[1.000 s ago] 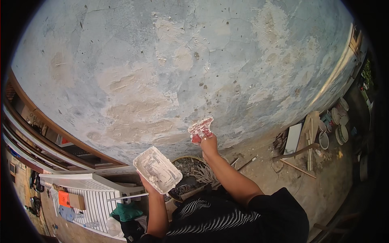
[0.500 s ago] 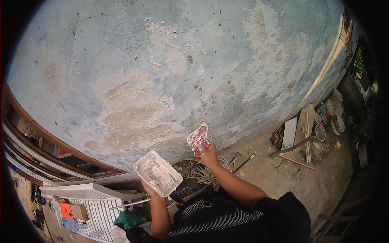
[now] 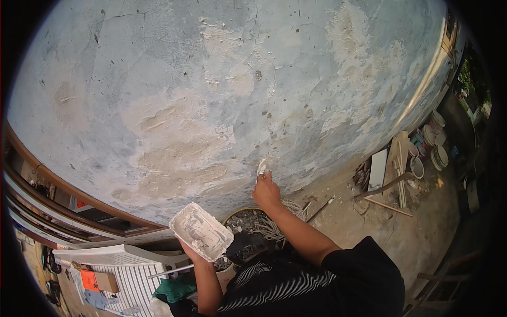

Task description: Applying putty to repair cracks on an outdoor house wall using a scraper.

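Observation:
My left hand (image 3: 195,254) grips a shallow rectangular tray (image 3: 221,242) from beneath and along its side. The tray is coated with off-white filler paste, thickest in lumps on its bottom. My right hand (image 3: 267,194) is closed round a putty scraper (image 3: 262,167), whose blade is smeared with white paste and turned nearly edge-on. The blade is at the lower part of the pale blue wall (image 3: 296,79), apparently touching it. Cracks, small chips and rough beige filler patches mark this wall. My fingers hide the scraper's handle.
Below the wall stands a round tub (image 3: 240,217) of rubble, with a bundle of pale rope (image 3: 272,227) beside it. Buckets (image 3: 438,157), planks (image 3: 400,174) and a white board (image 3: 377,170) stand at right. A white slatted bench (image 3: 124,274) holds an orange box (image 3: 91,280) at lower left.
My right hand has turned the scraper from broad face showing to nearly edge-on and brought it to the wall. The tray has shifted slightly left and down in view.

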Demonstrator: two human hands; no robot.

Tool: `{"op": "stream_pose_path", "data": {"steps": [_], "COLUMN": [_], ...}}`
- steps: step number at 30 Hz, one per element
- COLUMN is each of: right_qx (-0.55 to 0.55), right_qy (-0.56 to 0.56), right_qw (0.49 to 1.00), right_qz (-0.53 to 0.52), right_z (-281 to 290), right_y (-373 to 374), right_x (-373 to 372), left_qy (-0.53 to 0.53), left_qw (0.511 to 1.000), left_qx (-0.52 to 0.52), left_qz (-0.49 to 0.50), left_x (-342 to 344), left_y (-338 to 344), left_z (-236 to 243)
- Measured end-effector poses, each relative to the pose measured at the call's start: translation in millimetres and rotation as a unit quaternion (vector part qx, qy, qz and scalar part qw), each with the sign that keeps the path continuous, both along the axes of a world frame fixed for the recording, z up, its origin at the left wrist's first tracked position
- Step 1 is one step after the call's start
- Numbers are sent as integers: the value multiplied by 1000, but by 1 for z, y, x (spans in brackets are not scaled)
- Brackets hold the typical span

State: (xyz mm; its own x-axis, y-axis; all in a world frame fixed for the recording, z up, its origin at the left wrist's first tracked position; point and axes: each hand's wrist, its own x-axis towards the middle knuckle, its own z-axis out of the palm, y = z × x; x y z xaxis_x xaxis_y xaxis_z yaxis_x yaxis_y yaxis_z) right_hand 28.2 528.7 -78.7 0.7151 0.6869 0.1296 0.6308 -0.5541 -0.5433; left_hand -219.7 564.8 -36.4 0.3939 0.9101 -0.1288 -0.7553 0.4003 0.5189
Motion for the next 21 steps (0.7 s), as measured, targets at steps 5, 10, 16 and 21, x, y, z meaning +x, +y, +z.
{"op": "stream_pose_path", "data": {"steps": [5, 10, 16, 21], "right_qx": [-17, 50, 129, 61], "right_qy": [15, 61, 0, 13], "right_qw": [997, 984, 991, 998], "right_qz": [72, 157, -22, -10], "right_z": [-15, -11, -13, -10], "right_y": [10, -18, -45, -21], "right_x": [-23, -27, 11, 16], "left_qy": [4, 4, -5, -11], "left_qw": [1000, 1000, 999, 998], "left_qx": [7, -6, -26, -26], "left_qz": [1, 18, 37, 49], "left_x": [-3, -7, -12, -12], "left_y": [3, 3, 2, -1], "left_z": [-1, 2, 0, 0]}}
